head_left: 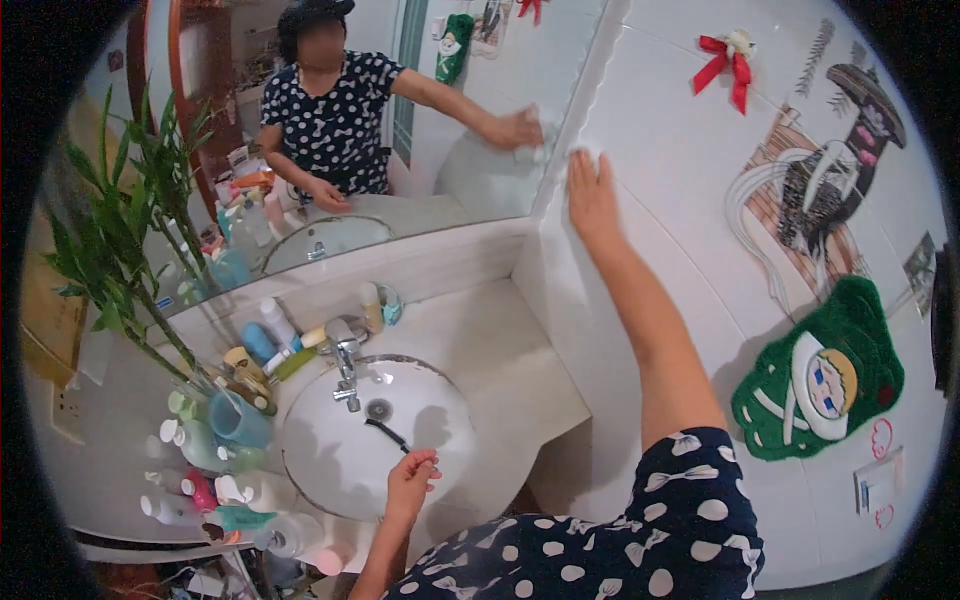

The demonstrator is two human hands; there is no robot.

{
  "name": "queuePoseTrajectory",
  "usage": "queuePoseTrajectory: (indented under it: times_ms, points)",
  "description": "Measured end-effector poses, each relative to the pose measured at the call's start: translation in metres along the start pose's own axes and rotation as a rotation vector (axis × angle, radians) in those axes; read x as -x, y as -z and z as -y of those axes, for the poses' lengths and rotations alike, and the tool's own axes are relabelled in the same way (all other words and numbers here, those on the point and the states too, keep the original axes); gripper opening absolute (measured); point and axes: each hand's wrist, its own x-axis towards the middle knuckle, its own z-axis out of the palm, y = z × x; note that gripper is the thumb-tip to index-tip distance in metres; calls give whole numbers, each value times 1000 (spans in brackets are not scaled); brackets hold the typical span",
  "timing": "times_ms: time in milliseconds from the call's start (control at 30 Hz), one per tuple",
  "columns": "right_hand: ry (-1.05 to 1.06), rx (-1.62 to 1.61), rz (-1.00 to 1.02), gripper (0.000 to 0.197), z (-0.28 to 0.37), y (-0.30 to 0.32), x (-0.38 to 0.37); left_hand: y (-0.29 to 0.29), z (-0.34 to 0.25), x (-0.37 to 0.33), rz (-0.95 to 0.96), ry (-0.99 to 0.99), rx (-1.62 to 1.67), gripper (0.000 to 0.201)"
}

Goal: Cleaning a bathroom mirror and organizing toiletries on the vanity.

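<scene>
My left hand (408,482) is closed round one end of a slim black stick-like tool (386,433) and holds it over the front of the white washbasin (320,470). The tool's far end is thicker and points toward the drain; its exact kind is too small to tell. My right arm stretches up to the white tiled wall. There my right hand (592,195) lies with fingers extended at the right edge of the large mirror (440,130), its fingertips slightly blurred. Whether something thin is under them I cannot make out. The mirror reflects both my arms.
A chrome faucet (344,362) stands behind the basin. Several bottles crowd the counter's left, beside a blue cup (235,418) holding tall green plant stalks (125,270). On the right wall hang a green plush decoration (825,375), a red bow (725,72) and a figure picture (815,190).
</scene>
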Motion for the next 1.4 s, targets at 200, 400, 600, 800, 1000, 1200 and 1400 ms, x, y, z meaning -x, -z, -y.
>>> queuePoseTrajectory:
  times_ms: [200,400,600,800,1000,1200,1400]
  points:
    - [414,53,412,49,135,-51,112,7,-7,7,-46,60,4,22]
    - [219,-300,110,42,97,-75,114,-2,0,-10,35,51,-14,21]
    - [-91,-47,-191,45,-56,10,-43,-3,-10,4,28,2,2,22]
    - [-251,125,-367,38,-157,71,-120,1,-1,9,-15,-27,51,20]
    - [-309,127,-420,36,-167,60,-144,-6,-10,10,-67,-10,60,21]
    - [-268,88,-473,36,-174,69,-131,-6,-9,12,-66,-30,25,22]
    - [-181,204,-407,35,-175,99,-75,-13,-17,24,30,-53,-1,22]
